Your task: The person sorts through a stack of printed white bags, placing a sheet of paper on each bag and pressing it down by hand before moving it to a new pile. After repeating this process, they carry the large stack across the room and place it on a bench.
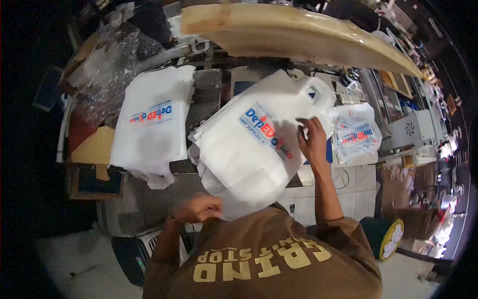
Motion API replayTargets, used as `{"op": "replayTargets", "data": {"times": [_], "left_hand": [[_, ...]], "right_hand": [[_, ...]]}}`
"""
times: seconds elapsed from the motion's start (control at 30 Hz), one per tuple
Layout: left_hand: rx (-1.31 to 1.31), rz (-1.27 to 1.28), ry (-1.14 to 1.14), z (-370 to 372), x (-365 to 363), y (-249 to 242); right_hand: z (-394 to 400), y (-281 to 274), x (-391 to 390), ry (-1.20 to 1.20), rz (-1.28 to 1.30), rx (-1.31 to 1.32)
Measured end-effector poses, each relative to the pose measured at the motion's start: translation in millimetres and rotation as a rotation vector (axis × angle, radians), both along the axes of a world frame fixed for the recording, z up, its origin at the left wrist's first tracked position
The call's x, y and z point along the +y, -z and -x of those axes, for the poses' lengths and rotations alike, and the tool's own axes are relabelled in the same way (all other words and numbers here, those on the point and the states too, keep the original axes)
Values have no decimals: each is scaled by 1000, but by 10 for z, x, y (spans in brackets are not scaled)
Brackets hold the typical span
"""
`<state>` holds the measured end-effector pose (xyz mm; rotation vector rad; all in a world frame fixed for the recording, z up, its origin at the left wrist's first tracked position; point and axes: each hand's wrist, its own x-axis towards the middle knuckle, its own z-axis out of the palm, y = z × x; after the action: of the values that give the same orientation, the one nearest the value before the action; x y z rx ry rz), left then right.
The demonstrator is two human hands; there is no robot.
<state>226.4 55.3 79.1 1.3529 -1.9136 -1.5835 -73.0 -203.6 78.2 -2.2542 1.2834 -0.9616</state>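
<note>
A stack of white plastic bags (234,154) with blue and red print lies slanted in front of me, its near end hanging toward my shirt. My left hand (199,208), slightly blurred, is closed on the near edge of the top bag. Over the right side of that bag is my right hand (313,142), its fingers curled with a gap between thumb and forefinger. Nothing shows in that gap, and the hand's shadow falls on the print. Near it is the bag's handle end with a cut-out (312,93).
A second pile of printed white bags (149,117) lies to the left. Crumpled printed bags (356,132) sit at the right. A long tan padded board (298,32) spans the back. Clear plastic wrap (112,65) is heaped at the far left, and a green bin (383,236) stands low right.
</note>
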Motion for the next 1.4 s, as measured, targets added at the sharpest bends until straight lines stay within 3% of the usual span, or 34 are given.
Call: {"op": "replayTargets", "data": {"times": [0.1, 0.17, 0.23, 0.3, 0.37, 0.4, 0.47, 0.53, 0.6, 0.67, 0.77, 0.9, 0.97, 1.0, 1.03, 1.1, 1.17, 1.23, 1.3, 1.37, 1.4], "left_hand": [[28, -40, -58, -515, 349, -75], [-572, -431, -52, -646, 566, -322], [-684, -408, -107, -772, 819, -140], [-789, -387, -143, -802, 961, 54], [-693, -208, -424, -751, 1004, 226], [-684, -210, -435, -716, 1026, 388], [-430, 7, -482, -606, 1062, 686], [-329, -79, -554, -423, 925, 675], [-233, -164, -631, -295, 818, 769], [-128, -86, -556, -216, 771, 1073], [-89, -195, -564, -95, 592, 741], [15, -174, -755, -9, 547, 926], [421, 180, -1118, 15, 532, 1315], [654, 406, -1151, -50, 397, 1019], [656, 402, -1134, -184, 355, 837], [889, 415, -1385, -536, 366, 520], [-257, -112, -1627, -1013, 424, -56], [12, 536, -1691, -1636, 466, 130], [-660, 690, -1463, -2504, 255, 128], [-343, 370, -1480, -2979, -75, -137], [-614, 254, -1474, -3303, -237, 47]], "right_hand": [[-589, -58, -424, -415, 176, 188], [-1016, 187, -652, -554, 201, 220], [-1360, 372, -796, -634, 387, 341], [-1562, 444, -968, -646, 291, 464], [-1682, 360, -1148, -741, 6, 633], [-1701, 465, -1248, -786, -66, 497], [-1727, 706, -1548, -873, 78, 489], [-1779, 644, -1564, -958, 229, 472], [-1739, 169, -1213, -710, 232, 415], [-1728, -193, -948, -705, 269, 422], [-1624, -885, -393, -713, 427, 449], [-1523, -1582, 213, -737, 473, 241], [-1633, -1679, 330, -706, 450, 150], [-1745, -1709, 357, -706, 310, -21], [-1873, -1735, 387, -697, 173, -190], [-2310, -1776, 516, -610, -4, -413], [-2698, -1539, 363, -653, -37, -484], [-3086, -1112, 105, -613, -108, -425], [-3412, -527, -96, -643, -250, -335], [-3575, -172, 53, -634, -412, -405], [-3629, 65, 72, -626, -448, -312]]}}
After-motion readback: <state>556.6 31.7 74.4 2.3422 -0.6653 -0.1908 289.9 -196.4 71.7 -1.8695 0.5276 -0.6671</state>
